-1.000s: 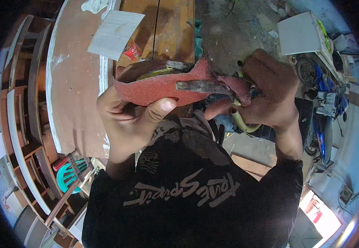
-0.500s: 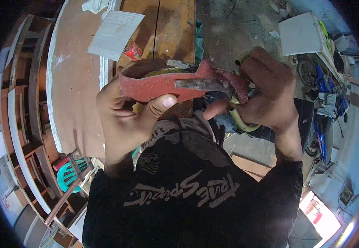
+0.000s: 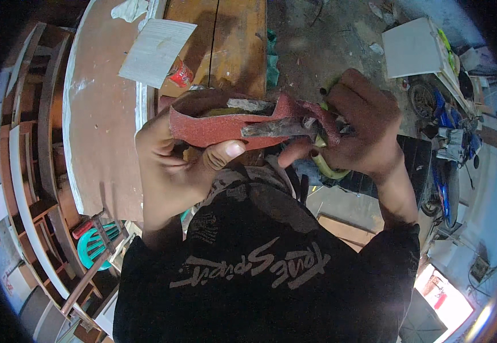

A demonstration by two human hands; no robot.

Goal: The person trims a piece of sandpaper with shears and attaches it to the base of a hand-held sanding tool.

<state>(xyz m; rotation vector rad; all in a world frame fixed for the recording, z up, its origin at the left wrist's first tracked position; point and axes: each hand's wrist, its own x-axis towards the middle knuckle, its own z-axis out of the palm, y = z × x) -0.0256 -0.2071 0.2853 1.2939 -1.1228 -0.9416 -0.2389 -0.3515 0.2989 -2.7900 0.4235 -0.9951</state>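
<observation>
A strip of red sandpaper [image 3: 217,127] is held up in front of my chest, curved round at its left end. My left hand [image 3: 168,154] grips that end, its thumb pressed on the near face. Worn grey metal bars [image 3: 268,128] lie against the strip, one outside it and another inside the loop. Toward the right the sandpaper twists into a narrow fold. There my right hand [image 3: 368,123] is curled round the folded end, thumb stretched leftward below it. A yellowish-green bent tube [image 3: 328,163] shows beneath the right hand; how it joins the bars is hidden.
Beyond my hands is a wooden table [image 3: 237,46] with a red can [image 3: 181,74] and a pale striped board [image 3: 158,51]. A large brown panel [image 3: 102,114] lies left, near a teal plastic stool [image 3: 97,246]. A blue motorcycle [image 3: 445,131] stands right.
Both hands keep their hold on the sandpaper. The right hand has shifted slightly left and turned, and the folded end and bent tube have moved a little with it.
</observation>
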